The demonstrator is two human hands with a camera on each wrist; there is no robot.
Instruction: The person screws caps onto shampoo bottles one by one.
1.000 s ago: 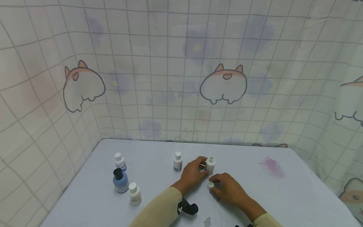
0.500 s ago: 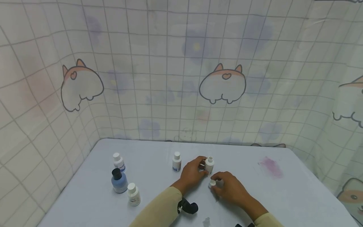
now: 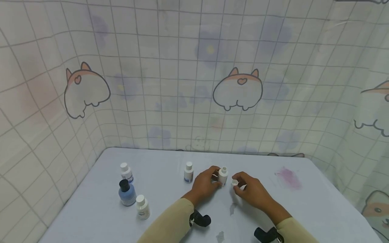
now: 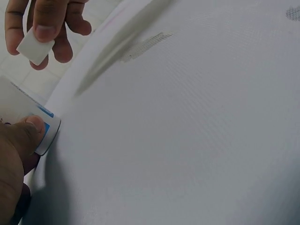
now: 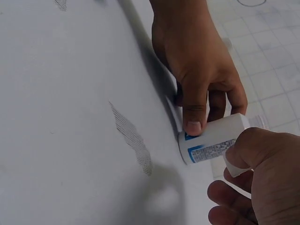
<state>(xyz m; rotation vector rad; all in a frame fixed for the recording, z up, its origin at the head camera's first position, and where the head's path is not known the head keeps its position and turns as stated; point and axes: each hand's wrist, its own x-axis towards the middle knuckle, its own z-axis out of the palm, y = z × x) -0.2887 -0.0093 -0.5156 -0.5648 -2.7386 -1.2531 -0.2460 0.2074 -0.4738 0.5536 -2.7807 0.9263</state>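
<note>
My left hand point(image 3: 205, 184) grips a small white bottle point(image 3: 223, 176) by its side, and the bottle stands upright with its threaded neck uncovered. In the right wrist view this bottle point(image 5: 211, 140) shows a blue band and a printed label, with the left thumb pressing near its base. Just right of it, my right hand point(image 3: 252, 190) pinches a white cap point(image 3: 234, 182) between thumb and fingers, held off the table. The left wrist view shows the same cap point(image 4: 35, 48) under the right thumb, apart from the bottle.
A capped white bottle point(image 3: 188, 172) stands just left of my left hand. Further left are a blue bottle with a black cap point(image 3: 127, 193) and two more white bottles, one behind point(image 3: 126, 172) and one in front point(image 3: 143, 207). A pink stain point(image 3: 289, 178) marks the white table point(image 3: 170, 158) at right.
My right hand has lifted the cap and carried it away from me and to the right, up beside the bottle. My left hand keeps its grip almost in place.
</note>
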